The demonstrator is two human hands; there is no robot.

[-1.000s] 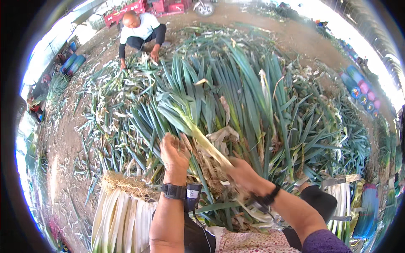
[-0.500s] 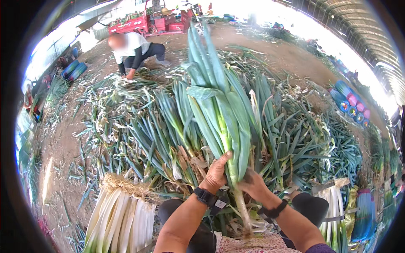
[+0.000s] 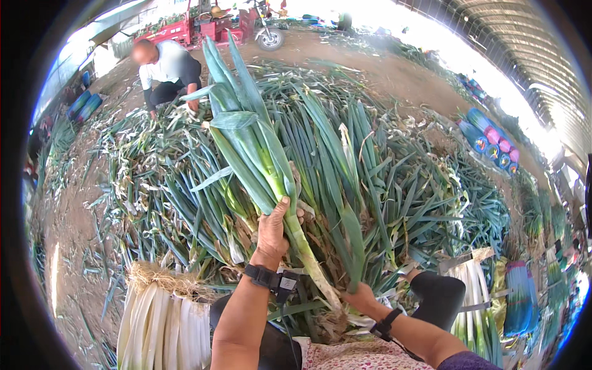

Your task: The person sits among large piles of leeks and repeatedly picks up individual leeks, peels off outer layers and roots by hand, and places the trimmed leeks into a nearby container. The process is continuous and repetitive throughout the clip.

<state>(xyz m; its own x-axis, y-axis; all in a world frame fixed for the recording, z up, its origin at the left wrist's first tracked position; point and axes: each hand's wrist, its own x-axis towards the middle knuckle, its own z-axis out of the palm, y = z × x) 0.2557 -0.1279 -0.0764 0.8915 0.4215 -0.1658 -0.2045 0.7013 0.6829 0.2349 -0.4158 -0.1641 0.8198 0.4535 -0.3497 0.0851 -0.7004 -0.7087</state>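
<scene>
Suddenly a leaf stood apart from the leek

At far left lay smooth, pale stalks (image 3: 163,330) topped with a mat of wiry, straw-coloured roots (image 3: 163,275). Next, the left hand (image 3: 272,233) gripped the leek (image 3: 268,165) around its stem; the plant now leaned left over the pile, its broad, waxy blue-green blades fanned above, its pale, ribbed stem slanting down rightward. Half a second earlier both hands had met at that stem. Now the right hand (image 3: 362,300) was lower and apart, closed on the base of a long, flat leaf (image 3: 353,243), so the leek seemed one outer layer barer. Further right came the tangled green heap (image 3: 425,179), then slim white stems (image 3: 473,287) crossed by a stiff strip.
</scene>
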